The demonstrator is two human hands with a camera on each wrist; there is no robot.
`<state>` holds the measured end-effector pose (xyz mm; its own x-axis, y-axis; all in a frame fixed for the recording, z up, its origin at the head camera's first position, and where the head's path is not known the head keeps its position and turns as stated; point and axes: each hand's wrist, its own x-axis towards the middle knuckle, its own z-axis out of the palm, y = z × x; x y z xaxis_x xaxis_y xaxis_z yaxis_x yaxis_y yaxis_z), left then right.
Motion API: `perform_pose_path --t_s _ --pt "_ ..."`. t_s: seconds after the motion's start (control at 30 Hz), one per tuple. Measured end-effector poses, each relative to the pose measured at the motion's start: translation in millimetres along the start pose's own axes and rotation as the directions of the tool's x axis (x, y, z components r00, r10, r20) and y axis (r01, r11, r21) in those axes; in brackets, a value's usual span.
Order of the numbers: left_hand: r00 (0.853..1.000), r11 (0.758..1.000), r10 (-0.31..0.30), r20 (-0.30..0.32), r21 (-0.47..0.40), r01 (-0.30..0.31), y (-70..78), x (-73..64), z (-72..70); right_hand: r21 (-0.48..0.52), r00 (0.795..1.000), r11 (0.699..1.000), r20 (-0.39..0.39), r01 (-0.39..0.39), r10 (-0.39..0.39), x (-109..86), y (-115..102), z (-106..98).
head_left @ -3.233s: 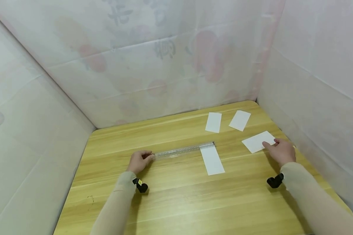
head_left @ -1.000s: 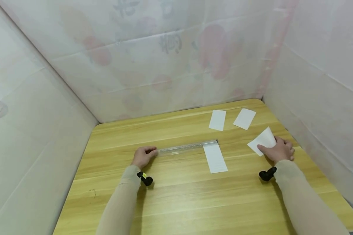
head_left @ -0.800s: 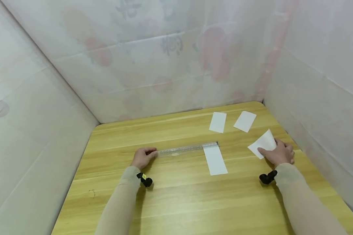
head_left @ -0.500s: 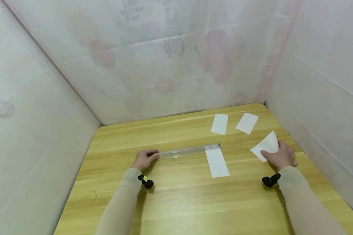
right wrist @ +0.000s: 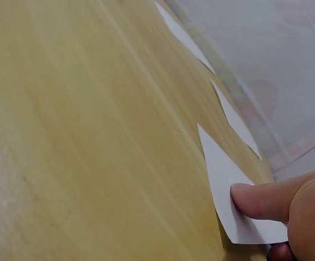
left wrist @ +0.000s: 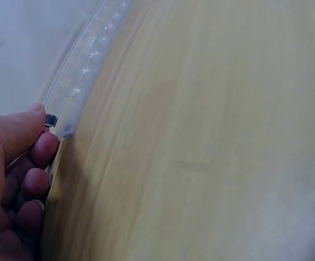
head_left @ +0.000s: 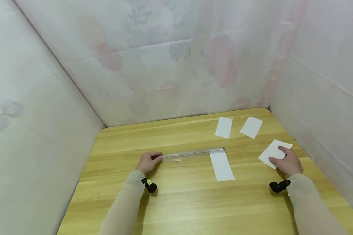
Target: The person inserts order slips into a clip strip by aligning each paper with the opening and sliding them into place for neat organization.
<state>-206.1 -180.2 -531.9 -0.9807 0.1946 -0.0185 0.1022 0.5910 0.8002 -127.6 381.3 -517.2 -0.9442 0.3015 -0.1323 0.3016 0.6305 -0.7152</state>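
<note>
A long clear plastic strip that looks like a ruler [head_left: 188, 154] lies across the middle of the table. My left hand [head_left: 148, 162] pinches its left end between thumb and fingers, with a small dark tab beside the thumb in the left wrist view. The strip's right end overlaps the top of a white paper card [head_left: 222, 167]. At the right, my right hand [head_left: 289, 162] pinches another white paper card [right wrist: 231, 187], thumb on its upper face. That card bends slightly in the right wrist view, with most of the other fingers hidden.
Two more white cards, one upright [head_left: 224, 128] and one tilted [head_left: 251, 127], lie near the back right of the wooden table [head_left: 179, 202]. Pale printed curtains [head_left: 170, 58] enclose the table at the back and on both sides.
The right hand's card first lay flat, then curled up in the grip, and now looks flatter, with a finger showing over its upper face. The left hand stays at the clear strip's end.
</note>
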Motion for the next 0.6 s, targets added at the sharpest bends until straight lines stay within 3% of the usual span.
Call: perform_pose_path --t_s 0.17,0.6 --pt "1.000 1.000 0.015 0.005 -0.005 -0.015 0.7 1.7 3.5 0.003 1.000 1.000 -0.001 0.003 -0.003 -1.1 5 -4" --pt "1.000 1.000 0.002 -0.004 0.004 -0.002 -2.3 1.9 -4.5 0.226 0.992 0.971 -0.071 -0.082 0.101 7.5 8 8"
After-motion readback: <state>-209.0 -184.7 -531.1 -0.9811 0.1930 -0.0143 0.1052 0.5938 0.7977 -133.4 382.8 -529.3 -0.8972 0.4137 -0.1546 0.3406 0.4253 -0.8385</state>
